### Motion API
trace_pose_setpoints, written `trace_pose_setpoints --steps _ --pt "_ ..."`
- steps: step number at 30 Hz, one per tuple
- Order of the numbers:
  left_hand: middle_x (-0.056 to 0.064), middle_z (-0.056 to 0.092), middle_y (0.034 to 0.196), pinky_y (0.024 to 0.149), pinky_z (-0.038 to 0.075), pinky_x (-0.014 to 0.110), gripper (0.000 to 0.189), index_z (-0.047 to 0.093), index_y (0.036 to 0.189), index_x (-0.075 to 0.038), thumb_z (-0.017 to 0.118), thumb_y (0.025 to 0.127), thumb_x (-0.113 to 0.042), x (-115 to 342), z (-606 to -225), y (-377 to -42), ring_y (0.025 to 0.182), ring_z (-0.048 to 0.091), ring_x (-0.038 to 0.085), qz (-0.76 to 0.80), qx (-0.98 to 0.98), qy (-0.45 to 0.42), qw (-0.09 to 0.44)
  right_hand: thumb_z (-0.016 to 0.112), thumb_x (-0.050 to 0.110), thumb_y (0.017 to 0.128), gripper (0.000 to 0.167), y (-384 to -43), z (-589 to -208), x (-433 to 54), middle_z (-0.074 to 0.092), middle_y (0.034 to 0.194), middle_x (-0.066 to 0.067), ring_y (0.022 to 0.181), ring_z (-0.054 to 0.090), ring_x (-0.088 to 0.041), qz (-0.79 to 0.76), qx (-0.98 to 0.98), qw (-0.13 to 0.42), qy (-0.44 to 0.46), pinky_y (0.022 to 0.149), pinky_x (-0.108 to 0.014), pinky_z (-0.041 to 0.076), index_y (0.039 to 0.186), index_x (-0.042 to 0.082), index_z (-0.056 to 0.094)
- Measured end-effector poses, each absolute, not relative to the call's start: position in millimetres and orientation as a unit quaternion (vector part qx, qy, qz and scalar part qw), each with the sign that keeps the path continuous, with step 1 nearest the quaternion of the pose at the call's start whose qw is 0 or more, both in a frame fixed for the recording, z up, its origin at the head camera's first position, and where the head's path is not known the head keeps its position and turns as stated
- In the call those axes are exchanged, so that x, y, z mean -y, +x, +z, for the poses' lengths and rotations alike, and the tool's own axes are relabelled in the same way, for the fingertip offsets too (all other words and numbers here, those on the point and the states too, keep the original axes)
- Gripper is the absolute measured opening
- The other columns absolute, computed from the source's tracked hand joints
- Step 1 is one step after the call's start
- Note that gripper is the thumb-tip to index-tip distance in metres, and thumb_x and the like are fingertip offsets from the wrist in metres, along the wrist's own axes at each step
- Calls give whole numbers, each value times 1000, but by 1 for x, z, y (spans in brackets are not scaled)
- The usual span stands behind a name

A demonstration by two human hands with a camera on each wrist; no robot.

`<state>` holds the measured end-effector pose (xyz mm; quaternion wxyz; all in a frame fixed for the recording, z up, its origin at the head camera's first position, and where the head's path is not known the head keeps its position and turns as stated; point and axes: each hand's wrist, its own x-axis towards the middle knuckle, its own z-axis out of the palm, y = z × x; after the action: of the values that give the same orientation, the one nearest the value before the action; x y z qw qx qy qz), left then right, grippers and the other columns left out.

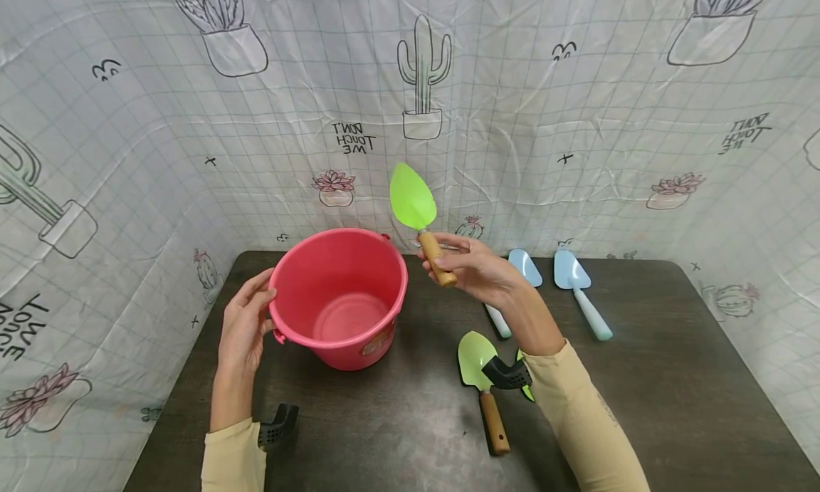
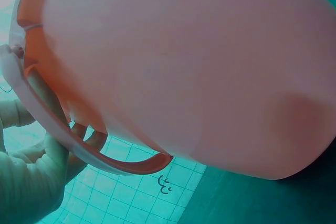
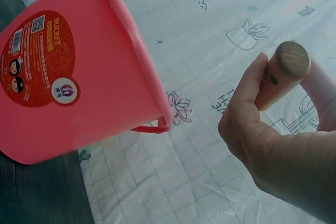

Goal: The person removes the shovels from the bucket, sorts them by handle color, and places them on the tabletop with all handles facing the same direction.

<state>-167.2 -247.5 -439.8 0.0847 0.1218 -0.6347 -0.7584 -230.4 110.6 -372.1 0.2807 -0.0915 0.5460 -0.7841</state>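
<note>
A pink plastic bucket stands upright on the dark table, its open top facing up. My left hand grips its left rim, thumb at the lip and the other fingers outside. In the left wrist view, the bucket's curved handle hangs beside that hand. Raised to the right of the bucket, my right hand holds a garden trowel by its wooden handle, the green blade pointing up. From the right wrist, the wooden handle's end shows between thumb and fingers. Nothing shows inside the bucket.
A second green trowel with a wooden handle lies on the table. Another green item is mostly hidden by my right forearm. Two light-blue trowels lie farther back. A cactus-print cloth hangs behind and at the sides.
</note>
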Motion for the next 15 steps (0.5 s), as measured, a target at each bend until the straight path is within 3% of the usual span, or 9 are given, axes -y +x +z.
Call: trace_pose_setpoints --steps 15 --pt "6 60 130 67 60 20 42 52 148 -6 53 106 -10 246 -440 -166 93 73 12 -761 630 124 88 48 -2 101 53 -223 -372 -134 63 116 -9 94 64 -17 -783 -551 276 -88 79 -25 58 152 -2 33"
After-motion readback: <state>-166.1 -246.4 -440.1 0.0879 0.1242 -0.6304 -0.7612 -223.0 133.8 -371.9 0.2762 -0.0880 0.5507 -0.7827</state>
